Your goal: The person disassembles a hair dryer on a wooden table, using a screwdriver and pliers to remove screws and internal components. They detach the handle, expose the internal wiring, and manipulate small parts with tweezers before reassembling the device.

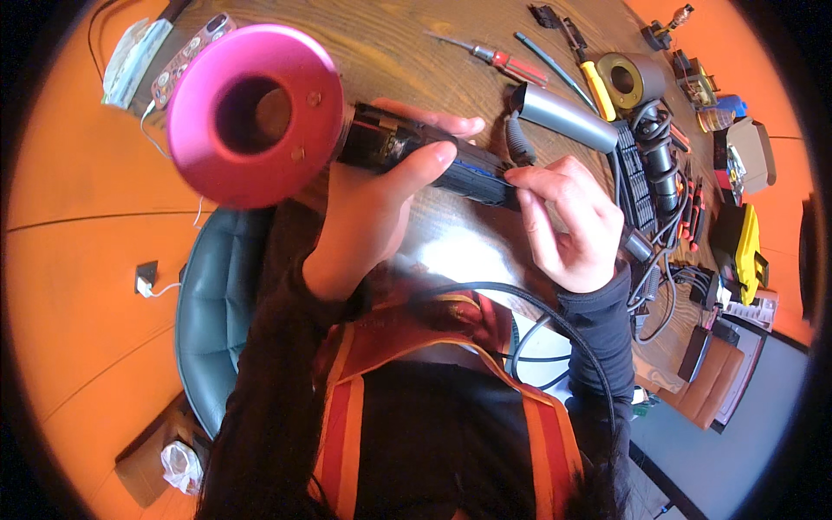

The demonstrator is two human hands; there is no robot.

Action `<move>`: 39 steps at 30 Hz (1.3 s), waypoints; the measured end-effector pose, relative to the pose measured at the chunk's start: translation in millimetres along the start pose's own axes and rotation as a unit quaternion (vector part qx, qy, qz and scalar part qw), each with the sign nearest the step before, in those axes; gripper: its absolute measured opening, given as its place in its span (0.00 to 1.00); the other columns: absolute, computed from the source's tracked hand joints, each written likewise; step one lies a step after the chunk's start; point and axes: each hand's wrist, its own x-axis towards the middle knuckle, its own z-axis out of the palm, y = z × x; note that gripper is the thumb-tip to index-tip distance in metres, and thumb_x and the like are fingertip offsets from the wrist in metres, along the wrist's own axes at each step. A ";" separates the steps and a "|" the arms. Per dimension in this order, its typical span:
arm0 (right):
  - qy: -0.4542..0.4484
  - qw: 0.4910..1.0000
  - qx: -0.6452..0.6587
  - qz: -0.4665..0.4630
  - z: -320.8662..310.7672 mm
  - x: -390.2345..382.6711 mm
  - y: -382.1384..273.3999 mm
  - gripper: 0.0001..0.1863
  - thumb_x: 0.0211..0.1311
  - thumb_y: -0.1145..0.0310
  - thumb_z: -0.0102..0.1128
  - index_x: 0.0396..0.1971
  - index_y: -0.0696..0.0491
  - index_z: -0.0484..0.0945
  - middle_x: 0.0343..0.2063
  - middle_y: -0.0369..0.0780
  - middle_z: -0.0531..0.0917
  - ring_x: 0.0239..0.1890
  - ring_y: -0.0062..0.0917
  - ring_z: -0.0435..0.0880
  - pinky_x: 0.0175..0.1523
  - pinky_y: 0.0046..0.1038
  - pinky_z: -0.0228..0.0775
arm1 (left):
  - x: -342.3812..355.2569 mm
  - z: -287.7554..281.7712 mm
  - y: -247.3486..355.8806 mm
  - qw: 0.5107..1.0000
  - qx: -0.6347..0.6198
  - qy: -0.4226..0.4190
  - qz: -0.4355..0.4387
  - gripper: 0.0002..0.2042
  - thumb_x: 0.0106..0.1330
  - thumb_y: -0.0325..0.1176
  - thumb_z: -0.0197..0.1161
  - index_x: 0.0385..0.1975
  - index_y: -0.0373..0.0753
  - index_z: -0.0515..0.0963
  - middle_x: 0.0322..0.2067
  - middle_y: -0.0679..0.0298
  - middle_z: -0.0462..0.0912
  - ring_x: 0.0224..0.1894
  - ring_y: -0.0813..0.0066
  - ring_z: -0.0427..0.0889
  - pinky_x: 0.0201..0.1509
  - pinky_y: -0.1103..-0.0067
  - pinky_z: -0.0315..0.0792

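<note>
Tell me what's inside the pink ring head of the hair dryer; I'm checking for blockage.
The pink ring head shows an open hole with brown wooden table visible through it. Its inner walls are dark and blurred, so any debris there cannot be seen.

Bright, even daylight fills the frame, with a pale glare patch on the table (451, 251) at centre. The pink ring (256, 113) at upper left is soft with blur. Fisheye distortion bends edges near the rim, where black vignetting closes the corners.
</note>
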 end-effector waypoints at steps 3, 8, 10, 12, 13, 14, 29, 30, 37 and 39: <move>0.000 0.999 0.007 0.033 -0.6 2.1 0.3 0.11 0.48 0.85 0.54 0.34 0.60 0.75 0.28 0.43 0.78 0.30 0.30 0.78 0.37 0.24 0.70 | 8.7 -4.0 7.0 0.997 0.064 0.003 0.037 0.11 0.54 0.19 0.56 0.36 0.33 0.67 0.38 0.54 0.78 0.47 0.68 0.75 0.54 0.72 0.67; -0.035 0.996 -0.068 0.039 -23.3 16.2 15.0 0.14 0.51 0.79 0.53 0.41 0.57 0.72 0.38 0.45 0.74 0.41 0.37 0.75 0.47 0.30 0.68 | 33.5 -17.6 25.6 0.993 0.077 -0.038 0.082 0.13 0.54 0.17 0.56 0.38 0.34 0.64 0.40 0.51 0.76 0.49 0.63 0.74 0.55 0.69 0.66; -0.048 0.994 -0.089 0.049 -29.1 27.1 30.5 0.16 0.50 0.79 0.54 0.42 0.54 0.72 0.40 0.45 0.73 0.43 0.38 0.74 0.47 0.30 0.68 | 41.9 -22.5 30.7 0.995 0.060 -0.051 0.057 0.13 0.54 0.18 0.56 0.38 0.34 0.64 0.39 0.51 0.76 0.49 0.61 0.74 0.56 0.68 0.66; -0.069 0.991 -0.111 -0.002 -25.0 38.0 46.3 0.21 0.44 0.80 0.56 0.43 0.53 0.72 0.43 0.44 0.73 0.45 0.38 0.74 0.49 0.30 0.68 | 47.1 -26.1 34.4 0.997 0.040 -0.056 0.027 0.13 0.53 0.18 0.56 0.38 0.34 0.64 0.38 0.50 0.75 0.49 0.57 0.73 0.57 0.64 0.64; -0.090 0.989 -0.118 -0.026 -20.8 42.4 53.1 0.24 0.41 0.82 0.57 0.44 0.52 0.73 0.45 0.44 0.73 0.47 0.38 0.73 0.51 0.31 0.68 | 49.3 -27.5 35.9 0.997 0.031 -0.062 0.021 0.13 0.53 0.18 0.56 0.38 0.34 0.64 0.38 0.50 0.75 0.50 0.56 0.73 0.57 0.63 0.64; -0.108 0.981 -0.152 -0.055 -14.9 46.5 59.2 0.25 0.40 0.80 0.59 0.45 0.52 0.72 0.46 0.44 0.73 0.49 0.38 0.72 0.55 0.34 0.64 | 51.1 -28.9 37.5 0.997 0.019 -0.069 0.015 0.14 0.53 0.18 0.56 0.38 0.34 0.64 0.38 0.50 0.74 0.50 0.56 0.72 0.58 0.62 0.63; -0.275 0.959 -0.052 -0.038 -11.0 69.2 62.8 0.24 0.52 0.68 0.55 0.49 0.57 0.63 0.22 0.43 0.75 0.24 0.36 0.76 0.33 0.33 0.69 | 121.6 -57.7 57.5 0.993 0.006 -0.115 0.002 0.15 0.54 0.21 0.58 0.38 0.39 0.62 0.40 0.54 0.72 0.52 0.58 0.71 0.56 0.61 0.66; -0.281 0.958 -0.049 -0.038 -8.6 70.8 63.9 0.24 0.51 0.69 0.55 0.48 0.58 0.62 0.19 0.43 0.74 0.23 0.37 0.75 0.31 0.34 0.69 | 129.9 -59.8 53.4 0.990 0.030 -0.141 0.006 0.15 0.53 0.21 0.58 0.38 0.39 0.62 0.40 0.54 0.72 0.51 0.58 0.72 0.55 0.62 0.67; -0.307 0.951 0.008 -0.045 8.1 70.1 79.7 0.19 0.48 0.72 0.54 0.42 0.58 0.63 0.18 0.44 0.73 0.23 0.40 0.74 0.29 0.36 0.67 | 150.7 -75.5 33.9 0.980 -0.018 -0.176 -0.088 0.17 0.50 0.17 0.58 0.36 0.40 0.61 0.36 0.56 0.71 0.48 0.60 0.73 0.55 0.63 0.67; -0.334 0.942 -0.004 -0.024 9.0 67.5 80.2 0.22 0.48 0.71 0.56 0.45 0.57 0.63 0.27 0.44 0.75 0.29 0.39 0.75 0.34 0.35 0.68 | 149.1 -78.2 33.2 0.980 -0.006 -0.158 -0.122 0.17 0.49 0.19 0.60 0.35 0.40 0.60 0.34 0.59 0.71 0.47 0.60 0.74 0.56 0.61 0.65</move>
